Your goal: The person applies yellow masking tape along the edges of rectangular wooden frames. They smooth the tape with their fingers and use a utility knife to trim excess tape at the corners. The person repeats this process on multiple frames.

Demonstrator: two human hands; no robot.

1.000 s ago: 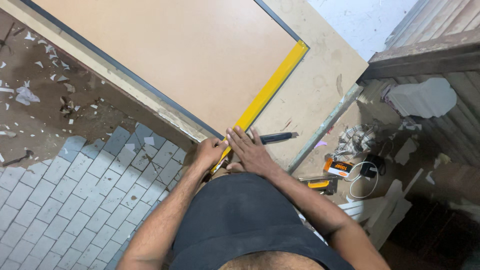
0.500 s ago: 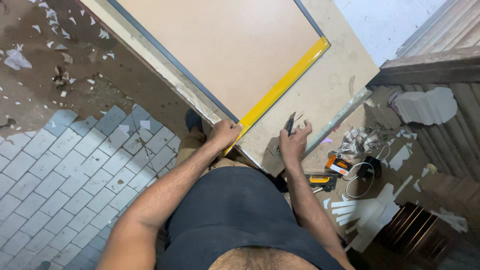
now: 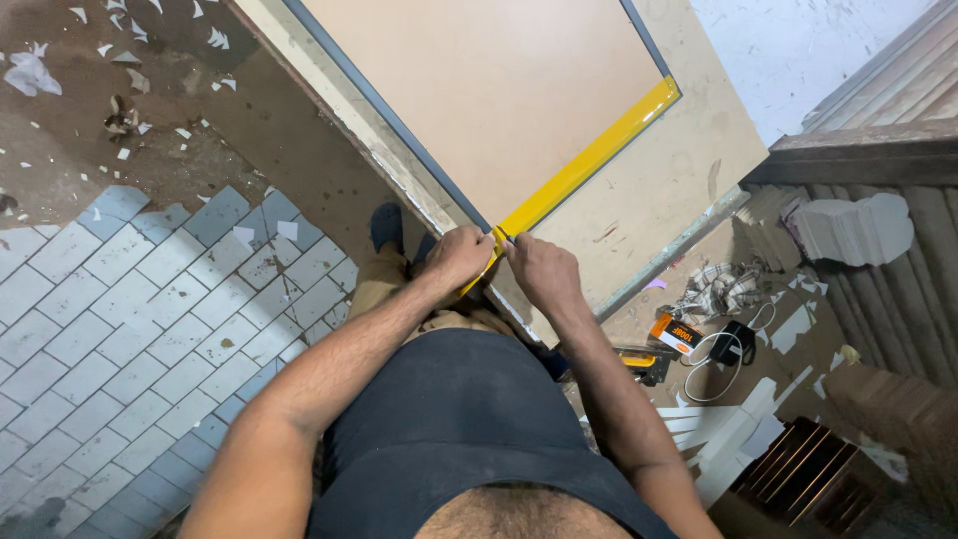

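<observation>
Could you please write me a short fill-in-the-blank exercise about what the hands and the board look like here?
1. Both hands meet at the near end of a strip coloured ____.
2. The left hand and right hand work at a ____ of the tan board.
3. The floor at the left has grey and white ____.

Missing words: yellow; corner; tiles

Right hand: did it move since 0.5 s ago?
Yes. The right hand has come back left onto the yellow strip at the board's corner, now beside the left hand; earlier it was off the strip.

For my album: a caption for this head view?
Both hands, left hand and right hand, pinch the yellow strip at the board corner.
</observation>
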